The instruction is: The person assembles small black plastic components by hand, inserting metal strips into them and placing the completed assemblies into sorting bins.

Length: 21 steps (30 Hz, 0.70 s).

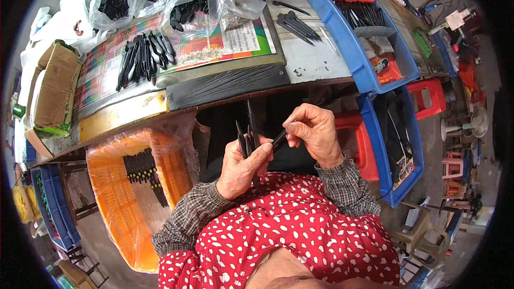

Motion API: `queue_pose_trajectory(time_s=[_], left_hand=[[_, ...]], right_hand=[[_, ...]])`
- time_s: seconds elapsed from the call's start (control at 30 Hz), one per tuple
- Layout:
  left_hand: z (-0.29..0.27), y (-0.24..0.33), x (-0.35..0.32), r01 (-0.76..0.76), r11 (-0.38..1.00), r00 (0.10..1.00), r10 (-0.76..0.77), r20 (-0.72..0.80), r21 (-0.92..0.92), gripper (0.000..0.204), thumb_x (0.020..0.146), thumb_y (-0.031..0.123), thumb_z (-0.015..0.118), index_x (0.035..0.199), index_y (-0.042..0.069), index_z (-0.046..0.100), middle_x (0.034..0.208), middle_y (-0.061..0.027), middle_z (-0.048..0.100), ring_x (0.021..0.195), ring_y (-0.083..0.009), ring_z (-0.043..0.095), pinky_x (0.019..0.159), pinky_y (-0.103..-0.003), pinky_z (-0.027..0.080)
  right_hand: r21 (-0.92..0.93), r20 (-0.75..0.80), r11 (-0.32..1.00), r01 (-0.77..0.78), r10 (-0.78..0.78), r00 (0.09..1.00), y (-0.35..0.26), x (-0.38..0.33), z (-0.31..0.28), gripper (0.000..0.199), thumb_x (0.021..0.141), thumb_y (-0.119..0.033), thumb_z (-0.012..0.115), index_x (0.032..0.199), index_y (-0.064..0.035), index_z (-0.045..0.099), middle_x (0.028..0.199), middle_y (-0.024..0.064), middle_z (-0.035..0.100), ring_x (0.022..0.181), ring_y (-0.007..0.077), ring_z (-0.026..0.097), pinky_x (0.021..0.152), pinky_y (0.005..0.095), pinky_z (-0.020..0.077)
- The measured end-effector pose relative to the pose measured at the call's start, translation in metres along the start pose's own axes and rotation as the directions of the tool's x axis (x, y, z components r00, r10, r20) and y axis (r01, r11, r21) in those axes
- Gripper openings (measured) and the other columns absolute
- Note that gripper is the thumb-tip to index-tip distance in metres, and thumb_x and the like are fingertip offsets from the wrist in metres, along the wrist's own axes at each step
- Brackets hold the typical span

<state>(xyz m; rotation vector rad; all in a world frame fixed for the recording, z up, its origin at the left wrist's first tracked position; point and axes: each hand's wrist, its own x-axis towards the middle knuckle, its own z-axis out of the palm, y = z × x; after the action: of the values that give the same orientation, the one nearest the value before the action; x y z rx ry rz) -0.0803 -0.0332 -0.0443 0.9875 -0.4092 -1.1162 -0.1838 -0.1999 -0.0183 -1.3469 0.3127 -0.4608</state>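
Above my lap, my left hand (242, 167) is closed round several slim black pointed pieces (248, 139), their tips sticking up between thumb and fingers. My right hand (317, 132) is closed in a pinch at the upper end of another short black piece (279, 138). The lower end of that piece meets my left thumb and fingers. What the pieces are exactly I cannot make out. On the table in front lies a pile of similar black pieces (143, 56), and several flat black ones with rounded ends (295, 25) lie fanned further right.
Plastic bags (110, 0) of black parts line the table's back. A blue tray (375, 67) stands at the right, with another blue bin (393, 182) below. An orange crate (115, 203) lined with plastic sits left of my lap, black pieces inside. Red stools (356, 150) stand right.
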Motion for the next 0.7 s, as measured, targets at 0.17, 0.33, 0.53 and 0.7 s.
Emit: queue_pose_trajectory(time_s=[0.17, 0.33, 0.53, 0.7], left_hand=[[0.004, -0.003, 0.001, -0.081, 0.995, 0.996, 0.084, -0.043, 0.056, 0.014, 0.094, 0.013, 0.061, 0.101, 0.0, 0.063, 0.073, -0.0028, 0.06, 0.051, -0.0049, 0.049, 0.045, -0.019, 0.039], [0.006, -0.004, 0.004, -0.15, 0.986, 0.984, 0.156, -0.085, 0.07, 0.015, 0.095, 0.014, 0.061, 0.1, 0.0, 0.062, 0.072, -0.0029, 0.06, 0.05, -0.0044, 0.048, 0.044, -0.019, 0.037], [-0.001, 0.011, 0.006, -0.045, 0.998, 0.997, 0.048, -0.059, 0.047, 0.014, 0.096, 0.013, 0.06, 0.098, 0.0, 0.061, 0.071, -0.0028, 0.059, 0.05, -0.0047, 0.047, 0.044, -0.02, 0.036], [-0.005, 0.024, 0.01, -0.042, 0.997, 0.999, 0.043, -0.005, 0.068, 0.018, 0.096, 0.012, 0.058, 0.104, -0.003, 0.064, 0.074, -0.0053, 0.063, 0.05, -0.005, 0.047, 0.044, -0.02, 0.036]], right_hand=[[-0.002, -0.085, 0.999, 0.035, -0.035, 0.996, 0.004, -0.001, 0.006, 0.012, 0.089, -0.011, 0.069, 0.086, -0.0009, 0.063, 0.068, 0.0013, 0.062, 0.055, 0.0055, 0.057, 0.047, 0.0183, 0.0453], [0.05, -0.096, 0.999, 0.016, -0.011, 0.995, 0.006, 0.004, 0.008, 0.013, 0.089, -0.012, 0.069, 0.087, -0.0008, 0.062, 0.069, 0.0011, 0.062, 0.055, 0.0053, 0.056, 0.048, 0.0187, 0.0457], [-0.539, 0.073, 0.775, 0.33, -0.347, 0.935, -0.023, 0.012, 0.008, 0.018, 0.079, -0.01, 0.074, 0.094, -0.0036, 0.065, 0.086, 0.0054, 0.063, 0.074, 0.0165, 0.061, 0.064, 0.0267, 0.0515], [-0.744, 0.539, 0.077, 0.664, -0.518, 0.664, -0.036, 0.017, 0.004, 0.028, 0.065, -0.01, 0.074, 0.092, -0.0057, 0.066, 0.093, 0.0074, 0.062, 0.086, 0.0263, 0.062, 0.07, 0.035, 0.053]])
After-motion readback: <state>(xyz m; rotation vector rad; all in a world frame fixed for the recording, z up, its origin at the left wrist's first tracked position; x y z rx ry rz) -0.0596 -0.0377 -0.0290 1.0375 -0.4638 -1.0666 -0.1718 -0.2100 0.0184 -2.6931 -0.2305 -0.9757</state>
